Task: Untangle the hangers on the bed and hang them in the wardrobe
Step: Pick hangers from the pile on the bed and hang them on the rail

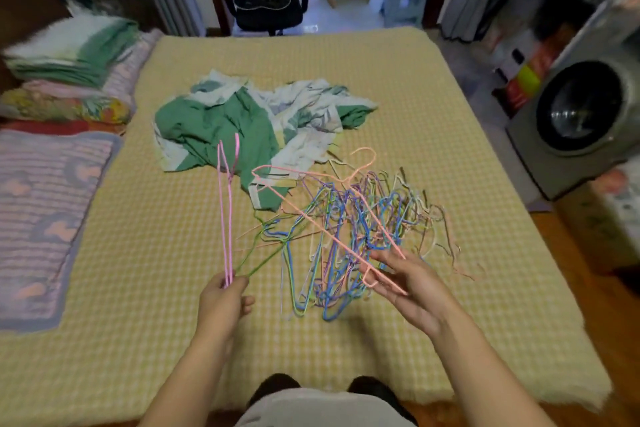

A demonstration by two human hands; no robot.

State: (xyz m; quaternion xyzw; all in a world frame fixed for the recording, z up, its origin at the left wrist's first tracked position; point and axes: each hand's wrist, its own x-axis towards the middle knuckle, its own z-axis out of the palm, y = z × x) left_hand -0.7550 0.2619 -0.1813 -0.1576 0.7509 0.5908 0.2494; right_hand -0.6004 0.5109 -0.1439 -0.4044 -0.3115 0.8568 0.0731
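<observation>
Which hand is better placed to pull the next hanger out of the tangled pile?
Right, probably. The right hand sits at the pile of tangled hangers, though it holds a salmon hanger. The left hand pinches pink hangers off to the side.

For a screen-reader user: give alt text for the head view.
Left hand pinches a pink hanger; right hand holds a salmon hanger above a tangled pile of hangers on a yellow bed, near crumpled green-white cloth.
</observation>
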